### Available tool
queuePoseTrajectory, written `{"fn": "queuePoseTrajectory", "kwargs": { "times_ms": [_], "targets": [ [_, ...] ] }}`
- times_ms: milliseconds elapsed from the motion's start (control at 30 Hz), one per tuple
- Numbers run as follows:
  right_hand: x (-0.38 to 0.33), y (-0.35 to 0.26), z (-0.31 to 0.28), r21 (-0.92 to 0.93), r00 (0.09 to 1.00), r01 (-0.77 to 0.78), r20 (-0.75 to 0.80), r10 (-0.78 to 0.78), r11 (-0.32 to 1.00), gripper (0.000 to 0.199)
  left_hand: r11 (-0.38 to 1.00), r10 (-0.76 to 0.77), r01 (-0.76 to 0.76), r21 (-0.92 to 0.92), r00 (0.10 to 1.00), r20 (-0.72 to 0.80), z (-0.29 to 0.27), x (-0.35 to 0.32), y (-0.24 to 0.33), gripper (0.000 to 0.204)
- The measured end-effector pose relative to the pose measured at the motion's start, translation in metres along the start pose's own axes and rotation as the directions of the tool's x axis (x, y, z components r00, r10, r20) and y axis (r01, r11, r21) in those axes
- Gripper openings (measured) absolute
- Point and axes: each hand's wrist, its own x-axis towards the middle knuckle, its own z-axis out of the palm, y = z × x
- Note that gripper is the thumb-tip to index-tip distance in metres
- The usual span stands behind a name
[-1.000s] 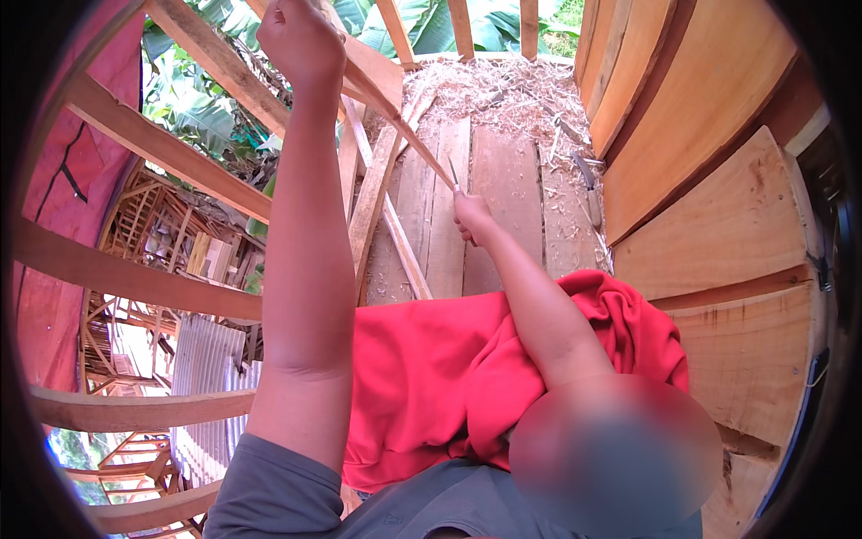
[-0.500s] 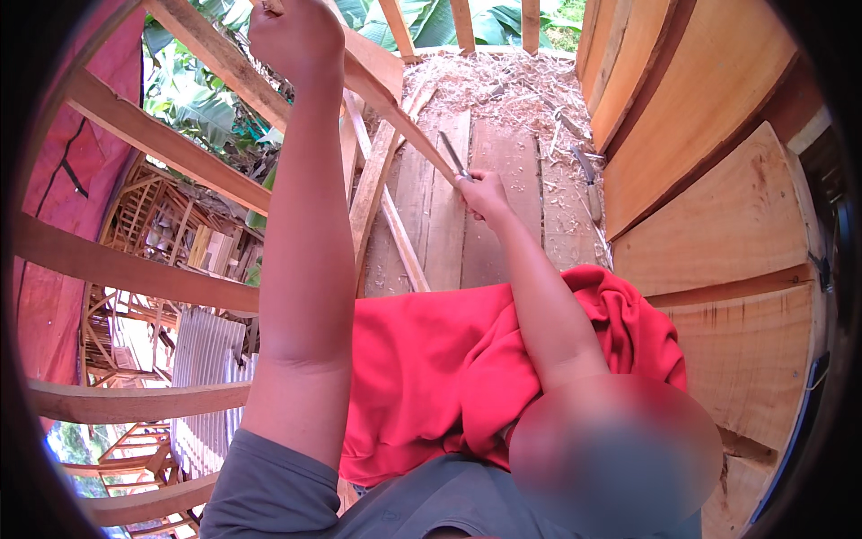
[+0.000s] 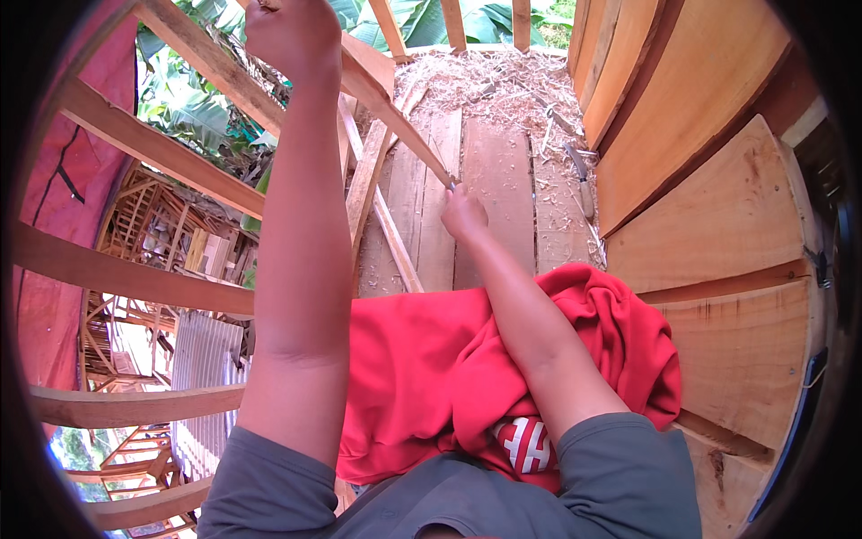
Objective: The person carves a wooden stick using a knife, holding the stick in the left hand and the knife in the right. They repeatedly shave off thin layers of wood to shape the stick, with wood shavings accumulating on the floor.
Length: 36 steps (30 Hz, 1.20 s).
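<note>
My left hand, at the top of the view, is closed around a long wooden strip that slants down toward my right hand. The strip's far end is partly hidden behind my left wrist. My right hand is closed on a knife at the strip's near end. Only a little dark metal shows beside the fingers, as the rest of the blade is edge-on or hidden. A red cloth garment lies across my lap under the right forearm.
Wood shavings cover the far end of the plank floor. A curved-blade knife lies by the right board wall. Loose battens lean beside the strip. Open slats line the left side.
My right hand has shifted a little left and nearer along the strip. The knife blade, plainly visible before, now barely shows. The left hand stays almost in place.
</note>
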Motion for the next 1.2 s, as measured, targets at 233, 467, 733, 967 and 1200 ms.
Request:
{"fn": "queuePoseTrajectory", "kwargs": {
  "times_ms": [233, 467, 733, 967, 1200],
  "targets": [
    [-0.01, -0.045, -0.019, 0.083, 0.998, 0.027, -0.06, -0.022, 0.996, 0.033, 1.0, 0.007, -0.006, -0.03, 0.999, 0.038, 0.004, 0.003, 0.001, 0.057],
    [-0.002, -0.039, -0.003, 0.07, 0.995, -0.084, -0.057, 0.088, 0.994, 0.034, 0.996, 0.034, -0.029, -0.083, 0.998, 0.057, 0.011, 0.003, 0.005, 0.05],
    [-0.006, -0.06, -0.033, 0.005, 0.977, 0.174, -0.128, -0.172, 0.985, 0.025, 0.989, 0.014, -0.009, -0.148, 0.999, 0.037, 0.023, 0.0, -0.006, 0.05],
    [-0.013, -0.071, -0.015, 0.207, 0.959, 0.239, -0.203, -0.198, 0.949, 0.024, 0.999, -0.017, 0.016, -0.028, 0.999, -0.044, -0.005, 0.017, -0.015, 0.056],
    [-0.007, -0.056, -0.001, 0.016, 0.992, 0.096, -0.08, -0.094, 0.995, 0.025, 0.998, 0.038, -0.041, -0.049, 0.997, -0.064, 0.002, 0.021, -0.022, 0.057]
  ]
}}
